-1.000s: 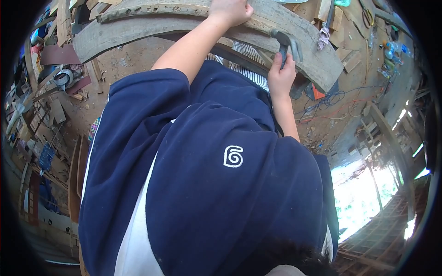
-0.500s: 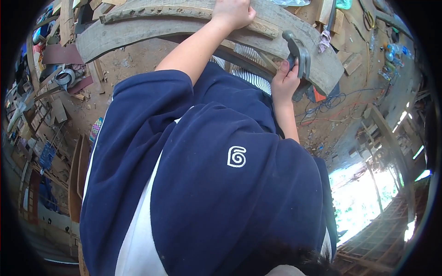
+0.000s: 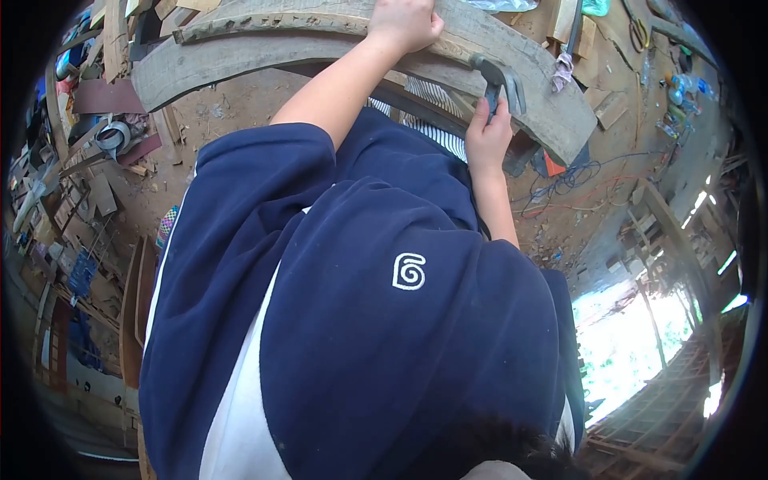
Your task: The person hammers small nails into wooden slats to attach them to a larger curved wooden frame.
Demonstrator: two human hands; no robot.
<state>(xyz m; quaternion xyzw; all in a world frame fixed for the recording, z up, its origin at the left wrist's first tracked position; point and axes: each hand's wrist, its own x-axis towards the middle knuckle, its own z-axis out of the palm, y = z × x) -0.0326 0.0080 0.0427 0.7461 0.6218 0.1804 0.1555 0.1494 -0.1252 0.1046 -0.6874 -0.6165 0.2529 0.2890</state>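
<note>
Strip (image 3: pixel 272 22): clasped by left hand (image 3: pixel 404 24) (likely to steady it).
Hammer (image 3: pixel 493 78): gripped high by right hand (image 3: pixel 487 140), likely for control.

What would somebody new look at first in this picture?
Probably the big dark-blue shirt filling the middle, with its white spiral logo. Next, the claw hammer in the right hand, up right of centre. Then the long, curved wooden plank stretching across the top.

A wide, curved board of grey weathered wood (image 3: pixel 552 120) carries a long, narrow, brownish wooden strip (image 3: pixel 264 22); on the brown earthen floor (image 3: pixel 240 100) lie, it seems, thin dark cables (image 3: pixel 560 190).
</note>
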